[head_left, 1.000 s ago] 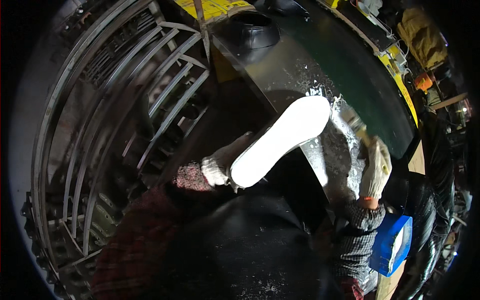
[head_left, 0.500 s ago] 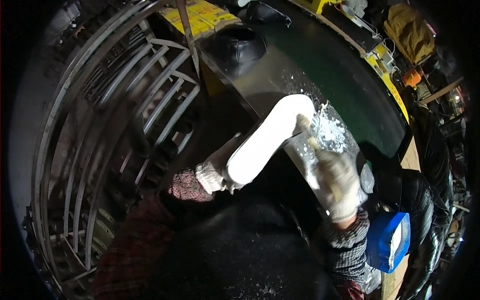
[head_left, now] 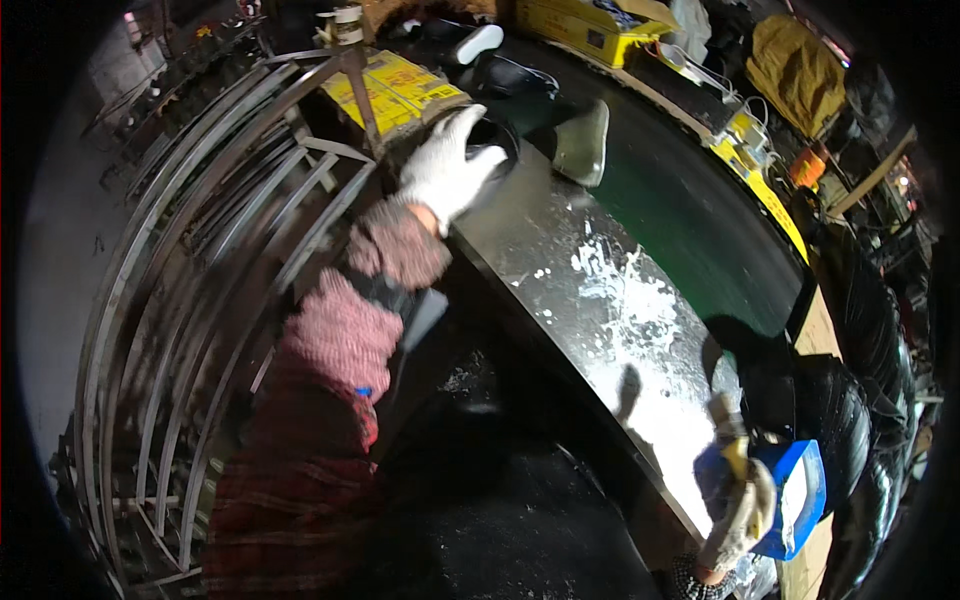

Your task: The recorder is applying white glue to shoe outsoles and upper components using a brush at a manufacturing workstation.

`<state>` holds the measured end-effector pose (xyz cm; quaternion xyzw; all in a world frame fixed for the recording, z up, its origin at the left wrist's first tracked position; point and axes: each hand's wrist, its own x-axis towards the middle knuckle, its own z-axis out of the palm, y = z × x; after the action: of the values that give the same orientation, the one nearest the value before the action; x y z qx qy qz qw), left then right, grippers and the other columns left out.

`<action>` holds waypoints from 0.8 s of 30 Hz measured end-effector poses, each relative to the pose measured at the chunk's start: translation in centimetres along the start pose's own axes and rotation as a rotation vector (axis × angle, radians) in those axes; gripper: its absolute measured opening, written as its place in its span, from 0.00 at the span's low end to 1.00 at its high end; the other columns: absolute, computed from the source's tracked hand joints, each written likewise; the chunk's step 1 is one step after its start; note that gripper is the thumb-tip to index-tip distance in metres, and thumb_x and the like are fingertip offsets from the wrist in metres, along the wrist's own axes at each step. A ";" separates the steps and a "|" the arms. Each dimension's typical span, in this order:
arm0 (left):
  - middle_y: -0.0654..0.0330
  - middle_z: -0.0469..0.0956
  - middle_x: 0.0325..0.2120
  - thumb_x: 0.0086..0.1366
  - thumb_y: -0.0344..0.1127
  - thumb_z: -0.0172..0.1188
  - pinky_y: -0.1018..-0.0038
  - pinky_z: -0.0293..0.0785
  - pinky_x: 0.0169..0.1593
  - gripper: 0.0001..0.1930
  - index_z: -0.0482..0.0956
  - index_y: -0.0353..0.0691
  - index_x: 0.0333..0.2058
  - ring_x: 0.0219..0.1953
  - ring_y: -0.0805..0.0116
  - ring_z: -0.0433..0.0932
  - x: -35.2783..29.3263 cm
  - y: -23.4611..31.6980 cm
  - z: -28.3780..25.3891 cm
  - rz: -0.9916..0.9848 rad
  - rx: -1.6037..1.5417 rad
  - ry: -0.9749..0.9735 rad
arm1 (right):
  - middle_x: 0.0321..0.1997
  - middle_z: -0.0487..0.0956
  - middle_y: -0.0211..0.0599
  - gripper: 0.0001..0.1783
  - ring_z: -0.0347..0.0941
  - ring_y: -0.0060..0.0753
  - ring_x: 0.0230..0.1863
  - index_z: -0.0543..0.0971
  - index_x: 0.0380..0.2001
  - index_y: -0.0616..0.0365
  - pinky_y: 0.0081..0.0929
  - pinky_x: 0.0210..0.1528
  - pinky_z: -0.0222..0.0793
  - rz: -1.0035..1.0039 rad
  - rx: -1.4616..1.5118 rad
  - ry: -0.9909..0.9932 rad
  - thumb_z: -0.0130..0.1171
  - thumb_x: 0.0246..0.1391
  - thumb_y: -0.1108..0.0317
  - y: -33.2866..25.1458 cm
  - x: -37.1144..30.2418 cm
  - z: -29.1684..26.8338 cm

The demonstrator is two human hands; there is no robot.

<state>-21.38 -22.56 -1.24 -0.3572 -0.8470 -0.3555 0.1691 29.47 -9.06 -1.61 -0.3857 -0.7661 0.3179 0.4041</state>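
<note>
At the far end of the metal ledge, my left hand, in a white glove, reaches over a black rounded shoe upper with its fingers spread. Whether it touches the upper I cannot tell. My right hand, gloved too, is closed round a brush with a yellowish handle, bristles pointing away from me. Beside it stands a blue container with white paste inside. A pale shoe sole rests by the edge of the dark green surface. White smears cover much of the metal ledge.
Curved metal racks fill the left side. A yellow printed carton sits at the back left. Another white sole and a black shoe lie on the dark green surface. Shiny black bags line the right.
The white sole has left my left hand and now rests farther off on the green surface. My left hand has moved forward to the black upper; my right has drawn back with the brush toward the blue container.
</note>
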 end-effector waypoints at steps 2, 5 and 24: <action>0.49 0.70 0.55 0.58 0.51 0.58 0.60 0.65 0.58 0.32 0.66 0.42 0.58 0.56 0.49 0.69 0.8 -2.5 0.8 -0.108 0.223 -0.294 | 0.49 0.76 0.44 0.20 0.73 0.30 0.46 0.72 0.52 0.72 0.24 0.47 0.71 -0.061 -0.132 0.166 0.47 0.65 0.67 4.8 -0.6 -4.2; 0.51 0.79 0.38 0.58 0.46 0.61 0.65 0.75 0.38 0.27 0.70 0.41 0.54 0.35 0.61 0.79 0.5 -2.7 1.0 -0.105 0.178 -0.274 | 0.53 0.74 0.46 0.19 0.73 0.32 0.49 0.70 0.56 0.69 0.24 0.48 0.71 0.063 -0.114 0.369 0.43 0.67 0.70 -0.3 1.5 -6.3; 0.50 0.76 0.49 0.57 0.39 0.63 0.64 0.71 0.55 0.26 0.72 0.44 0.55 0.51 0.54 0.75 -6.9 17.8 3.3 0.592 0.102 -0.618 | 0.32 0.75 0.33 0.08 0.70 0.20 0.34 0.76 0.38 0.68 0.16 0.37 0.67 0.054 -0.311 0.274 0.53 0.62 0.73 4.9 -1.6 -14.6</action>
<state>-3.84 -14.74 1.31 -0.6658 -0.7353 -0.1254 0.0195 44.29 -5.43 0.75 -0.5036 -0.7331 0.1511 0.4315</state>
